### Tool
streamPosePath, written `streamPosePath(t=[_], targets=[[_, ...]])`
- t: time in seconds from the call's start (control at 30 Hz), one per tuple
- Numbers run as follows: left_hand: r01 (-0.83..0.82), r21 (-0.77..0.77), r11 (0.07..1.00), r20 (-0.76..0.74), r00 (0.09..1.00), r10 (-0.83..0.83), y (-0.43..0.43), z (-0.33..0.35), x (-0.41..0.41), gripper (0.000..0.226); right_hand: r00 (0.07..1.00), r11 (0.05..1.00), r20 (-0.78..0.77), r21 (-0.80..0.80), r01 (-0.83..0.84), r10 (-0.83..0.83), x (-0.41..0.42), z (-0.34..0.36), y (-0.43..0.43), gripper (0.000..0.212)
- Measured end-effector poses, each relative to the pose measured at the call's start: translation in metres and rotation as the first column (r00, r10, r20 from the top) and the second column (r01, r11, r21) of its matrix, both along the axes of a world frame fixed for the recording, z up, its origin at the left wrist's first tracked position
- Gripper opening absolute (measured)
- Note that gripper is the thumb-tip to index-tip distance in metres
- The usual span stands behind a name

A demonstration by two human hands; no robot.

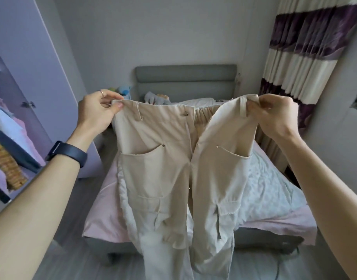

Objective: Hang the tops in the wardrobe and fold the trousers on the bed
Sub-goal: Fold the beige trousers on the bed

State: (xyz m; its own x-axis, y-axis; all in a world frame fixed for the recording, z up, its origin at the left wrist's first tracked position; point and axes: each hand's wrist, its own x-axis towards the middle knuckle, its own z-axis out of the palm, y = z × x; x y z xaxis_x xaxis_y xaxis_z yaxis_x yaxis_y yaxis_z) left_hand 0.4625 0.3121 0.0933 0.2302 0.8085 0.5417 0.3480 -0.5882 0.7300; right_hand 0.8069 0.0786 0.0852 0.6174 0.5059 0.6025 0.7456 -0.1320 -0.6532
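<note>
Both hands raised, well apart: left hand [98, 110] and right hand [274, 116] each pinch a waistband corner of the beige trousers [159, 158], held spread in the air over the bed [274, 188]. Folding not yet begun. Tops [7, 126] already hang in the wardrobe [42, 63] at left. Grey garment [155, 99] near headboard; curtain [298, 63] at right. Nothing blocks the mattress.

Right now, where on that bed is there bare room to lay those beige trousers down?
Two bare patches show: the pink sheet along the left edge and foot, and the pale quilt on the curtain side. Near the headboard a grey garment crowds it. The middle is hidden behind the trousers.
</note>
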Motion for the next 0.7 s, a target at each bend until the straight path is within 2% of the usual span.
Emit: streamPosePath(t=[0.23,0.3,0.5,0.7], targets=[[0.05,0.027,0.998,0.134,0.99,-0.053,0.123,0.016,0.086,0.021,0.996,0.994,-0.019,0.064,0.083,-0.082,0.066,0.02,0.11,0.032],[0.044,0.011,0.999,0.128,0.991,-0.045,0.166,0.013,0.118,0.022,0.992,0.992,-0.055,0.038,0.116,-0.114,0.087,0.025,0.152,0.032],[0.065,-0.097,0.993,-0.021,0.998,-0.067,0.272,-0.043,0.179,0.023,0.987,0.98,-0.123,-0.182,0.085,-0.108,0.13,-0.018,0.253,0.015],[0.065,-0.196,0.978,-0.2,0.974,-0.105,0.324,-0.112,0.215,0.024,0.969,0.939,-0.198,-0.335,0.073,-0.146,0.168,-0.092,0.306,0.016]])
